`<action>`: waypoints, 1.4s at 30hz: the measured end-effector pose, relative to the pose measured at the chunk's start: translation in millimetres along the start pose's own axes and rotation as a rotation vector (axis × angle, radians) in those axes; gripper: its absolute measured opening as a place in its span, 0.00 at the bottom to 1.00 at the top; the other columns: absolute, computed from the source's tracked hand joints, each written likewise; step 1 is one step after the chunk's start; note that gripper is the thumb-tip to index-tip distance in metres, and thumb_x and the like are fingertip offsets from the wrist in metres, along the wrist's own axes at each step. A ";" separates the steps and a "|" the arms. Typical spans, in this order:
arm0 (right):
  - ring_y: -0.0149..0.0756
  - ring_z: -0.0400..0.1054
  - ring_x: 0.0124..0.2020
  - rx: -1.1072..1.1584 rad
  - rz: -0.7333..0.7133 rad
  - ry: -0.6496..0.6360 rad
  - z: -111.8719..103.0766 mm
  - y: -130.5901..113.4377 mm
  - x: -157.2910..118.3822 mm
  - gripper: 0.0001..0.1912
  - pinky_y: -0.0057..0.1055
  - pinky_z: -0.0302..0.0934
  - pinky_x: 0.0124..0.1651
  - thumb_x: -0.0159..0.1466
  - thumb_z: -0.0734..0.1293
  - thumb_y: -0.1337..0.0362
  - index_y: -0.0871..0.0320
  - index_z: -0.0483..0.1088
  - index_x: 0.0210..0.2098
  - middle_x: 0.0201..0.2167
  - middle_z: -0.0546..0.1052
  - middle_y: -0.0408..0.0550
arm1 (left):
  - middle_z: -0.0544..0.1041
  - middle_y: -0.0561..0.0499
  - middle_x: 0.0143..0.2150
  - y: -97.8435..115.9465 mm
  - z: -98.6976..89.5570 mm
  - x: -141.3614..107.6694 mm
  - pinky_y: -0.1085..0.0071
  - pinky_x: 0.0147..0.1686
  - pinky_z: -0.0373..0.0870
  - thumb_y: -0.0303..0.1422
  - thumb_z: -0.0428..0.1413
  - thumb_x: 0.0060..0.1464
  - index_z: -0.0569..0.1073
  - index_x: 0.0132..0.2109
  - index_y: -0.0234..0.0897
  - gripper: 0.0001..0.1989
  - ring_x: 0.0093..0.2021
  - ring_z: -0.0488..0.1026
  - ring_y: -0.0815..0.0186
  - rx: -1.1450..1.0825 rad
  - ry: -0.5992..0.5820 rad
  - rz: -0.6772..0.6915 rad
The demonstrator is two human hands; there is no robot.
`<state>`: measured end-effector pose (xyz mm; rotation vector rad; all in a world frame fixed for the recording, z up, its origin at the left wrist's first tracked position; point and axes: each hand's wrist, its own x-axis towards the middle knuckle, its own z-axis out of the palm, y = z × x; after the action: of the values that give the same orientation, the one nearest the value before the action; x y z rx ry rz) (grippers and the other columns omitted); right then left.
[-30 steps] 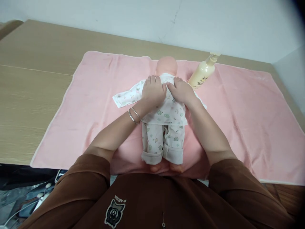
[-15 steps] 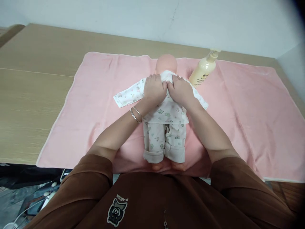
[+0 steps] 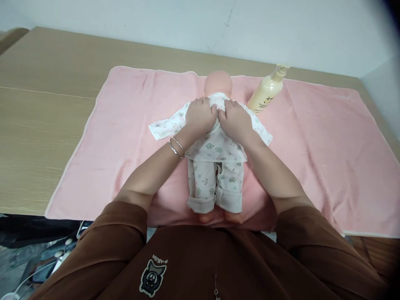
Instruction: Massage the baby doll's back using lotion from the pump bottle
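A baby doll (image 3: 218, 83) lies lengthwise in front of me with its bald head away from me and no face showing. It wears a white printed shirt (image 3: 215, 146) and matching trousers (image 3: 204, 181) with turned-up cuffs; its feet poke out below. Across the left side of the doll's upper body rests my left hand (image 3: 201, 116), fingers laid on the shirt near the shoulder. My right hand (image 3: 236, 118) lies the same way on the right side. Both thumbs point inward and come close together at the middle. The hands cover much of the shirt's upper part.
Under the doll a pink blanket (image 3: 125, 125) is spread on a wooden table (image 3: 46, 125). A cream pump bottle (image 3: 265, 93) leans beside the doll's head at the right. Behind the table stands a white wall (image 3: 156, 25). Cables and other items lie below at the lower left.
Both hands stay on the doll's upper body. They have shifted slightly to the left, and the shirt has moved a little beneath them. The bottle has stayed put.
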<state>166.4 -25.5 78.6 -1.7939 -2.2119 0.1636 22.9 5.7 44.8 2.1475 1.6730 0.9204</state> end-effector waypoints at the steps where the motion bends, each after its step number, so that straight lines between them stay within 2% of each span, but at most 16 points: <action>1: 0.61 0.63 0.69 0.025 0.005 -0.004 0.0 6.7 5.6 0.29 0.58 0.58 0.71 0.75 0.51 0.56 0.69 0.68 0.63 0.65 0.72 0.68 | 0.77 0.27 0.59 5.6 1.4 -5.1 0.42 0.71 0.61 0.36 0.48 0.68 0.74 0.53 0.28 0.18 0.66 0.71 0.40 0.023 0.005 0.007; 3: 0.60 0.65 0.68 0.053 0.014 -0.013 1.1 17.8 15.0 0.30 0.57 0.59 0.71 0.76 0.50 0.53 0.68 0.69 0.61 0.65 0.72 0.67 | 0.73 0.26 0.65 14.3 2.0 -12.5 0.42 0.73 0.57 0.34 0.50 0.67 0.71 0.59 0.25 0.20 0.71 0.65 0.39 0.042 -0.011 0.022; 5: 0.60 0.62 0.70 0.049 0.025 -0.014 2.6 21.0 17.4 0.31 0.57 0.57 0.72 0.76 0.49 0.53 0.70 0.68 0.62 0.67 0.69 0.69 | 0.73 0.27 0.65 15.5 -0.6 -12.8 0.44 0.73 0.59 0.31 0.51 0.65 0.71 0.60 0.27 0.19 0.71 0.66 0.40 0.045 -0.048 0.034; 9: 0.62 0.57 0.74 0.015 -0.008 -0.015 0.7 3.4 -0.3 0.32 0.61 0.51 0.75 0.76 0.49 0.58 0.75 0.63 0.67 0.71 0.65 0.71 | 0.82 0.37 0.47 -3.6 -8.1 5.8 0.46 0.64 0.70 0.31 0.50 0.65 0.76 0.42 0.35 0.10 0.56 0.78 0.45 -0.001 -0.099 0.045; 12: 0.62 0.56 0.75 0.005 -0.061 -0.054 -6.1 -10.6 -13.7 0.31 0.60 0.51 0.76 0.74 0.52 0.61 0.78 0.62 0.68 0.70 0.65 0.72 | 0.81 0.39 0.39 -16.7 -6.5 18.7 0.47 0.59 0.73 0.38 0.47 0.69 0.73 0.35 0.39 0.16 0.47 0.79 0.48 -0.032 -0.094 -0.001; 14: 0.62 0.59 0.73 0.010 -0.052 -0.071 -10.1 -11.3 -13.9 0.29 0.59 0.55 0.75 0.74 0.52 0.62 0.76 0.66 0.64 0.68 0.68 0.72 | 0.80 0.38 0.40 -17.3 -1.9 18.7 0.47 0.59 0.72 0.41 0.46 0.70 0.73 0.36 0.39 0.18 0.47 0.78 0.47 -0.041 -0.075 -0.038; 17: 0.60 0.62 0.70 0.049 -0.026 -0.078 -11.3 -0.6 -3.0 0.27 0.57 0.59 0.72 0.76 0.51 0.58 0.70 0.68 0.61 0.65 0.71 0.67 | 0.80 0.35 0.46 -7.7 4.1 6.7 0.46 0.66 0.66 0.38 0.49 0.68 0.75 0.41 0.36 0.14 0.56 0.76 0.45 -0.060 -0.015 0.030; 20: 0.59 0.59 0.72 0.055 -0.043 -0.071 -6.9 10.7 8.4 0.28 0.57 0.54 0.75 0.77 0.52 0.55 0.68 0.66 0.63 0.68 0.69 0.65 | 0.78 0.30 0.54 3.9 3.2 -6.6 0.44 0.69 0.62 0.31 0.50 0.64 0.75 0.48 0.30 0.13 0.62 0.72 0.41 0.019 -0.005 0.104; 22: 0.59 0.57 0.74 0.040 -0.054 -0.061 -3.3 12.3 10.2 0.29 0.58 0.50 0.77 0.76 0.52 0.56 0.70 0.63 0.66 0.71 0.66 0.66 | 0.78 0.29 0.53 6.6 -0.6 -8.7 0.42 0.68 0.64 0.28 0.49 0.62 0.75 0.48 0.29 0.13 0.62 0.72 0.39 0.068 -0.055 0.121; 25: 0.61 0.53 0.76 0.015 -0.042 -0.056 -0.7 5.1 3.8 0.33 0.60 0.46 0.78 0.76 0.50 0.57 0.75 0.58 0.70 0.73 0.62 0.71 | 0.79 0.34 0.45 1.8 -5.8 -0.9 0.41 0.65 0.67 0.28 0.48 0.61 0.75 0.40 0.33 0.10 0.57 0.75 0.40 0.048 -0.104 0.111; 29: 0.62 0.55 0.75 -0.016 -0.046 -0.045 -3.5 -5.7 -5.5 0.32 0.57 0.48 0.78 0.75 0.51 0.60 0.80 0.59 0.69 0.71 0.63 0.75 | 0.79 0.36 0.46 -3.0 -8.4 9.6 0.45 0.65 0.68 0.33 0.47 0.65 0.76 0.42 0.34 0.13 0.56 0.76 0.43 0.021 -0.084 -0.018; 31: 0.61 0.58 0.74 0.005 -0.060 -0.038 -5.0 -4.8 -4.5 0.30 0.55 0.51 0.77 0.75 0.52 0.61 0.79 0.62 0.67 0.69 0.66 0.74 | 0.80 0.35 0.48 0.7 -10.4 9.2 0.50 0.65 0.68 0.35 0.46 0.68 0.76 0.45 0.33 0.15 0.57 0.76 0.45 0.046 -0.099 -0.067; 35: 0.61 0.63 0.70 0.084 -0.084 -0.012 -1.9 8.1 6.5 0.26 0.60 0.57 0.73 0.76 0.53 0.56 0.68 0.68 0.60 0.65 0.72 0.67 | 0.81 0.35 0.53 11.4 -16.8 3.2 0.57 0.66 0.68 0.35 0.42 0.71 0.76 0.50 0.32 0.19 0.59 0.76 0.50 0.136 -0.118 -0.067; 38: 0.62 0.62 0.71 0.109 -0.096 -0.004 4.6 19.1 14.9 0.27 0.62 0.55 0.74 0.76 0.53 0.53 0.68 0.67 0.61 0.65 0.71 0.67 | 0.81 0.35 0.54 15.0 -19.6 0.6 0.55 0.65 0.69 0.34 0.41 0.71 0.76 0.51 0.31 0.20 0.60 0.75 0.50 0.159 -0.118 -0.055; 42: 0.59 0.57 0.75 0.176 -0.125 -0.022 10.3 31.8 21.1 0.32 0.59 0.51 0.77 0.75 0.55 0.49 0.68 0.63 0.67 0.71 0.66 0.65 | 0.78 0.31 0.57 21.0 -19.7 -3.6 0.52 0.68 0.66 0.35 0.40 0.72 0.74 0.54 0.29 0.21 0.63 0.73 0.48 0.192 -0.119 -0.040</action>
<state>189.3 2.9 63.4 -1.5636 -2.2398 0.3416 26.3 -7.3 70.5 2.2317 1.8017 0.6296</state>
